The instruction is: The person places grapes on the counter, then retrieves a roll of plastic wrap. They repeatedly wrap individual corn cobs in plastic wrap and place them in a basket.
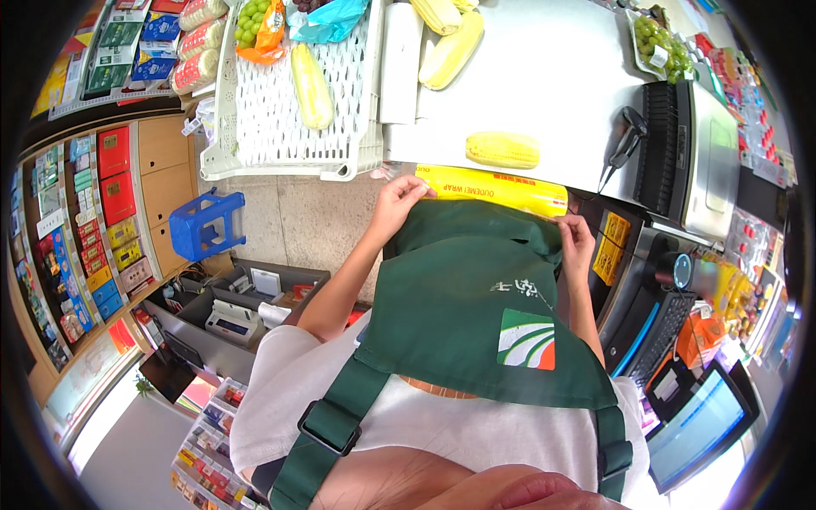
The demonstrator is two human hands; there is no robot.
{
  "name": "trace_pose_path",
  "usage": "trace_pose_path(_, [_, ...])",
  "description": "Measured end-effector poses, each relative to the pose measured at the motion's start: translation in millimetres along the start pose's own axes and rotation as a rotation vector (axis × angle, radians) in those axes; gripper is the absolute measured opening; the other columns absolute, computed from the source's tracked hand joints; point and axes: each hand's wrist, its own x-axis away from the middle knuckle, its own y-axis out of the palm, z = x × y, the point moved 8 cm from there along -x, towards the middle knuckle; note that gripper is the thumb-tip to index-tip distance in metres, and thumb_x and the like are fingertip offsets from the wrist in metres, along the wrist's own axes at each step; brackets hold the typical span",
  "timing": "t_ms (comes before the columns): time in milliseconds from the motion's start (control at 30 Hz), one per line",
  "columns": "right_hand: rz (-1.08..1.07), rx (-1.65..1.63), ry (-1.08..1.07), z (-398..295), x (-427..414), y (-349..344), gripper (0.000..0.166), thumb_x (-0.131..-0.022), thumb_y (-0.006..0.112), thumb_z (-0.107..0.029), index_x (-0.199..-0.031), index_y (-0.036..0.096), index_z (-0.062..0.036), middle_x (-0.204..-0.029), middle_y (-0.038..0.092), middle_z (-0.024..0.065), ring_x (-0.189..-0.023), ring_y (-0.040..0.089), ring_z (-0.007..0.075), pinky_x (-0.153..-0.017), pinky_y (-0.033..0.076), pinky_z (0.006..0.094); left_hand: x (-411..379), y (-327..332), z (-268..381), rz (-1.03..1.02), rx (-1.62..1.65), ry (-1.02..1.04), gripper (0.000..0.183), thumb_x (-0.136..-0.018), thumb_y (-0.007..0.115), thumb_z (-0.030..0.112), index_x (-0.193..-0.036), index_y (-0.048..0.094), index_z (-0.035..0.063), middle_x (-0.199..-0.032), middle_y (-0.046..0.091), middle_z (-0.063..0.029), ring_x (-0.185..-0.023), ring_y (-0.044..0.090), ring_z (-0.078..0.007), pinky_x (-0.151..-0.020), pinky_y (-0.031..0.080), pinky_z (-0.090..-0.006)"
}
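Note:
A roll of plastic cling wrap (pixel 491 190), in yellow printed packaging, lies across in front of my green apron, along the near edge of the white tabletop (pixel 535 83). At its left end, my left hand (pixel 401 197) pinches thumb and fingers together over the near edge. My right hand (pixel 575 239) pinches at the near right corner. Any clear film between the fingertips is too fine to make out. Just beyond the roll, an ear of corn (pixel 502 150) lies on its side. More ears of corn (pixel 452 51) lie farther back, beside a long white roll (pixel 401 64).
A white plastic crate (pixel 213 143) at left holds corn (pixel 312 86) and bagged grapes (pixel 252 25). A handheld barcode scanner (pixel 626 137) and a tray of grapes (pixel 660 48) are at right. A blue stool (pixel 207 224), open drawer (pixel 274 306), keyboard (pixel 663 331) and monitor (pixel 701 427) surround me.

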Motion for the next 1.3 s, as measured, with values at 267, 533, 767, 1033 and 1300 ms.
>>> trace_pose_path(267, [0.036,-0.138,-0.119,-12,-32,24,0.009,-0.094,0.048,-0.005,-0.095,0.054,0.0007,-0.100,0.065,0.0097,-0.087,0.057,0.0089,-0.078,0.043,0.0211,-35,-13,-1,0.120,-0.018,0.116,0.011,-0.094,0.050,0.010,-0.091,0.056,0.0002,-0.089,0.065,-0.0076,-0.085,0.061,-0.0126,-0.083,0.047,-0.0272])
trace_pose_path(533, [0.099,-0.237,-0.274,-23,-90,50,0.010,-0.099,0.035,-0.012,-0.097,0.041,-0.0045,-0.112,0.063,0.0161,-0.097,0.055,0.0175,-0.095,0.040,0.0321,-91,17,19,-0.047,0.165,0.171,0.013,-0.099,0.034,0.014,-0.094,0.042,0.0056,-0.102,0.063,-0.0192,-0.103,0.060,-0.0262,-0.092,0.046,-0.0369])
trace_pose_path(767, [0.016,-0.316,-0.156,-10,-99,61,0.011,-0.100,0.031,-0.013,-0.100,0.038,-0.0049,-0.114,0.060,0.0201,-0.111,0.054,0.0228,-0.094,0.043,0.0350,-110,32,11,-0.265,0.256,0.062,0.018,-0.100,0.037,0.024,-0.094,0.044,0.0088,-0.120,0.056,-0.0220,-0.114,0.053,-0.0272,-0.097,0.041,-0.0384])
trace_pose_path(1033, [-0.043,-0.288,-0.125,-16,-101,65,0.012,-0.100,0.031,-0.013,-0.100,0.038,-0.0036,-0.115,0.059,0.0217,-0.108,0.056,0.0238,-0.090,0.047,0.0343,-112,39,-8,-0.350,0.278,-0.074,0.022,-0.100,0.036,0.031,-0.094,0.044,0.0116,-0.124,0.055,-0.0212,-0.116,0.053,-0.0264,-0.091,0.047,-0.0364])
trace_pose_path(1300, [0.009,0.093,-0.112,-22,-100,56,0.014,-0.099,0.032,-0.012,-0.099,0.040,-0.0006,-0.097,0.067,0.0178,-0.091,0.062,0.0177,-0.084,0.047,0.0306,-116,22,-12,-0.162,0.293,-0.211,0.017,-0.100,0.032,0.025,-0.099,0.040,0.0100,-0.112,0.061,-0.0235,-0.099,0.063,-0.0291,-0.079,0.053,-0.0354])
